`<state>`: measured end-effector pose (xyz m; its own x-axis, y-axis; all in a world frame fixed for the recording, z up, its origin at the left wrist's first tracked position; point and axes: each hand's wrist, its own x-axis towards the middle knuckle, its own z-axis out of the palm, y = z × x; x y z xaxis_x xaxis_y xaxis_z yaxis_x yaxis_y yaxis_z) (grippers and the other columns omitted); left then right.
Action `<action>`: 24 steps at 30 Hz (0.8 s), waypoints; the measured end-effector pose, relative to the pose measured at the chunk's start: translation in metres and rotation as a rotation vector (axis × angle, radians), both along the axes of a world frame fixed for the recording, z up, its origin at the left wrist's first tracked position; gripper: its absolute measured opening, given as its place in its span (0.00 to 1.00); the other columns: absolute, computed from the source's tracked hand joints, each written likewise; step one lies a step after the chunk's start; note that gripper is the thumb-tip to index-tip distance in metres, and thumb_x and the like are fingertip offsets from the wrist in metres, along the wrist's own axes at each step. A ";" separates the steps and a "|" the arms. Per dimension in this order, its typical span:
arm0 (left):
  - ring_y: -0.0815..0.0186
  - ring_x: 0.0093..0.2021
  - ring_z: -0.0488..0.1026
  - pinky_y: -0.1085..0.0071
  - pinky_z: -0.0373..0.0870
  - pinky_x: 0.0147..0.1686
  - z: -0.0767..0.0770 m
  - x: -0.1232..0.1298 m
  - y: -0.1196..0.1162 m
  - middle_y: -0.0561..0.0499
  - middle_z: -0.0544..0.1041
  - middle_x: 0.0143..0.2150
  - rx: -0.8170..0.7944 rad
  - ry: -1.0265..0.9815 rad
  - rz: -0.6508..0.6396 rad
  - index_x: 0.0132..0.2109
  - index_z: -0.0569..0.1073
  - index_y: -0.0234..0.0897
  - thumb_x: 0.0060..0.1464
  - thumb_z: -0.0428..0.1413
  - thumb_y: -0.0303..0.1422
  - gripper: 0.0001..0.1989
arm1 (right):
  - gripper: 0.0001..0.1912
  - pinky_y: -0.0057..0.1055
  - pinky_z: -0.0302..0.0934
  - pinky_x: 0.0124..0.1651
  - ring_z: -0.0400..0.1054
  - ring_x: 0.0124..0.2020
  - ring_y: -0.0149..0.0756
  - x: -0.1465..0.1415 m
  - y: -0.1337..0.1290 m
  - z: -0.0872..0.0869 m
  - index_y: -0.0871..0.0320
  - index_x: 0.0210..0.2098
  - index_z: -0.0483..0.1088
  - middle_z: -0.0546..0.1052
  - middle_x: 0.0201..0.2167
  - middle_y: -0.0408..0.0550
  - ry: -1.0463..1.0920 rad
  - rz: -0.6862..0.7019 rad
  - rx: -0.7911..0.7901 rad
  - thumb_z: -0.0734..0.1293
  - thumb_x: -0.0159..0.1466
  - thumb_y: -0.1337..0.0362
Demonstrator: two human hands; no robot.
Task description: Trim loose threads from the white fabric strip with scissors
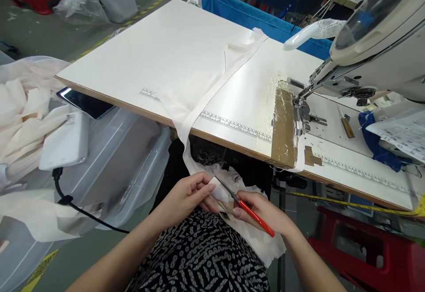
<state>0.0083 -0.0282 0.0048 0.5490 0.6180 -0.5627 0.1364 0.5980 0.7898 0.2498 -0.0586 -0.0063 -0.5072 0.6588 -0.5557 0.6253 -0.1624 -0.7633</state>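
Observation:
In the head view my left hand pinches the edge of a pale fabric piece between thumb and fingers, just over my lap. My right hand grips small red-handled scissors. Their narrow metal blades point up and left and lie against the fabric beside my left fingertips. From there a long cream strip runs up over the table edge and across the white tabletop. More of the cloth hangs over my patterned clothing; my fingers hide part of the held edge.
A sewing machine stands on the table's right side. To the left, a translucent plastic bin bears cream cloth, a white power bank with a black cable, and a dark phone-like device. A red stool is at lower right.

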 end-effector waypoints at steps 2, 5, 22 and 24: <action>0.64 0.41 0.79 0.74 0.76 0.41 -0.001 0.001 0.002 0.43 0.80 0.38 -0.064 -0.044 0.041 0.41 0.69 0.31 0.58 0.53 0.46 0.19 | 0.25 0.22 0.44 0.27 0.48 0.26 0.23 -0.002 0.003 -0.002 0.60 0.27 0.55 0.56 0.24 0.39 0.029 0.012 -0.022 0.63 0.62 0.43; 0.63 0.42 0.79 0.75 0.76 0.42 -0.004 0.000 0.004 0.41 0.80 0.39 -0.094 -0.045 0.065 0.41 0.71 0.29 0.57 0.56 0.45 0.20 | 0.26 0.22 0.42 0.26 0.46 0.25 0.23 -0.004 0.005 -0.001 0.60 0.27 0.54 0.55 0.23 0.39 0.060 0.023 -0.055 0.62 0.63 0.44; 0.65 0.31 0.79 0.76 0.74 0.32 -0.015 -0.004 0.007 0.43 0.80 0.30 -0.148 -0.022 0.080 0.36 0.71 0.30 0.55 0.57 0.46 0.19 | 0.29 0.23 0.38 0.25 0.49 0.21 0.22 -0.009 0.007 0.005 0.61 0.24 0.57 0.60 0.20 0.39 -0.271 0.096 0.182 0.61 0.62 0.39; 0.65 0.31 0.79 0.76 0.74 0.32 -0.015 -0.004 0.007 0.43 0.80 0.29 -0.148 -0.022 0.076 0.36 0.71 0.30 0.55 0.57 0.46 0.19 | 0.30 0.23 0.39 0.25 0.50 0.21 0.23 -0.009 0.005 0.004 0.61 0.24 0.57 0.61 0.20 0.40 -0.288 0.089 0.194 0.61 0.61 0.38</action>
